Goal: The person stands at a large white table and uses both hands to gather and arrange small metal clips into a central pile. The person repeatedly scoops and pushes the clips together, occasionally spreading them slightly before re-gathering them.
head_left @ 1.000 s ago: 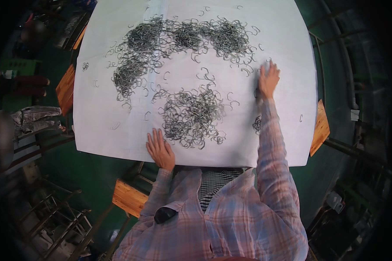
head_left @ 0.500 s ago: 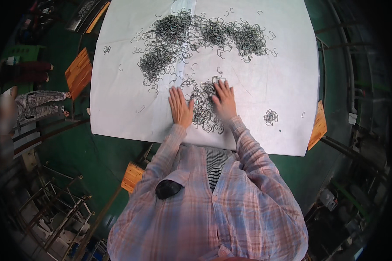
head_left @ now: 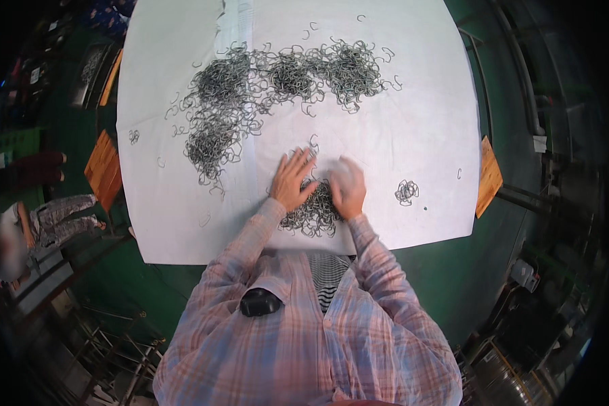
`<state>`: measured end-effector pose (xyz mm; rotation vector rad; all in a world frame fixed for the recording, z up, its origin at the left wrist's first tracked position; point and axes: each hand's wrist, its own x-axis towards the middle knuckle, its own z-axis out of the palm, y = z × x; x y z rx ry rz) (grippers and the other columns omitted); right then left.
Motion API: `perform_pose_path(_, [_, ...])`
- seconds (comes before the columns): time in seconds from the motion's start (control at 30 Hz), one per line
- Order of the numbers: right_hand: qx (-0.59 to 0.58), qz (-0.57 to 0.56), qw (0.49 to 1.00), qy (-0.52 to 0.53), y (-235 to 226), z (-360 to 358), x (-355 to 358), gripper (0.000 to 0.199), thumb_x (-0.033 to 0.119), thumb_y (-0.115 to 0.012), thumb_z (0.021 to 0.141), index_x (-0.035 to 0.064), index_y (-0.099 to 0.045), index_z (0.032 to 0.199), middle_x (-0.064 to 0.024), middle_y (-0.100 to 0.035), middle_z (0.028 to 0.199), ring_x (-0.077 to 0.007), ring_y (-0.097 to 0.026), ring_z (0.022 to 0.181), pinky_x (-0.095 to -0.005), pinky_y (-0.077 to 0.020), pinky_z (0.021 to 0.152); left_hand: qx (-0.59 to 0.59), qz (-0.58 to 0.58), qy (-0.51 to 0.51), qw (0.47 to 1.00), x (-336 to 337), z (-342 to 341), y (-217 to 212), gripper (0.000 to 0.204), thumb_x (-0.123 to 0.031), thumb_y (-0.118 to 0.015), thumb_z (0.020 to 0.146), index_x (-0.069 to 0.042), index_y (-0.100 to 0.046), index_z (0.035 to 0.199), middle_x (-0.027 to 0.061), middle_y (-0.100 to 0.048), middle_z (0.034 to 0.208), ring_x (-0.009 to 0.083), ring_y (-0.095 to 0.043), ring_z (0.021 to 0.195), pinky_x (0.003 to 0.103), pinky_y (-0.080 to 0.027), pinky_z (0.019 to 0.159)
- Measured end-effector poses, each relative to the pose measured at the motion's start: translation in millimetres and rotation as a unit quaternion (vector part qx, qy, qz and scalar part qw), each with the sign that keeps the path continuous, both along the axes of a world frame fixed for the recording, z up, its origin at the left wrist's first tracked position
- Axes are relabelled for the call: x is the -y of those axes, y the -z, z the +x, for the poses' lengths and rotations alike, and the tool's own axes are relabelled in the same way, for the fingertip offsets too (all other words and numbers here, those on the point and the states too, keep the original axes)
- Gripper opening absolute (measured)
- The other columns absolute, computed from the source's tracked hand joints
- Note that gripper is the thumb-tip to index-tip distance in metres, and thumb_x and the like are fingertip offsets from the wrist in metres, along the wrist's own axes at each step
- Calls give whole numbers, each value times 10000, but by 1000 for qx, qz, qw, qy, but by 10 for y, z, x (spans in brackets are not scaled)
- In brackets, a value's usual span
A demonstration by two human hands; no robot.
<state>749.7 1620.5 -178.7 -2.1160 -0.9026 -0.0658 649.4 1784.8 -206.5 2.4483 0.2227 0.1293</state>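
near pile of c-shaped wire hooks [head_left: 312, 220]: by the near edge of the white tabletop [head_left: 413, 135], between both hands. handling note: low palms, pressing in evenly from left and right, would likely limit scatter and tangling. left hand [head_left: 292, 181]: flat, fingers slightly spread, at the pile's left side, apparently touching. right hand [head_left: 348, 189]: blurred, at the pile's right side; grip cannot be told. small hook cluster [head_left: 407, 193]: apart, right.

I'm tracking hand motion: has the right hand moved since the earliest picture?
Yes: against the white table, the right hand has moved left and toward the near edge.
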Motion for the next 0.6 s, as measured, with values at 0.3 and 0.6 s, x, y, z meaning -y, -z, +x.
perform_pose_path(0.3, [43,-124,988,81,216,1907,-1089,743,423,-754,731,231,-454,1383,-150,-303,1499,-390,-260,1384,-636,-263,1047,-42,-9,105,994,372,-115,-275,593,-371,-599,855,-175,-478,1401,70,-297,1549,308,-220,1444,667,-91,1114])
perform_pose_path(0.6, [26,-262,961,83,387,2257,-1547,707,610,-680,754,285,-495,1354,-114,-295,1514,-371,-227,1409,-753,-129,1023,13,86,334,939,1221,-26,-33,497,-278,-590,888,-128,-490,1351,60,-332,1521,258,-221,1444,573,-157,1163])
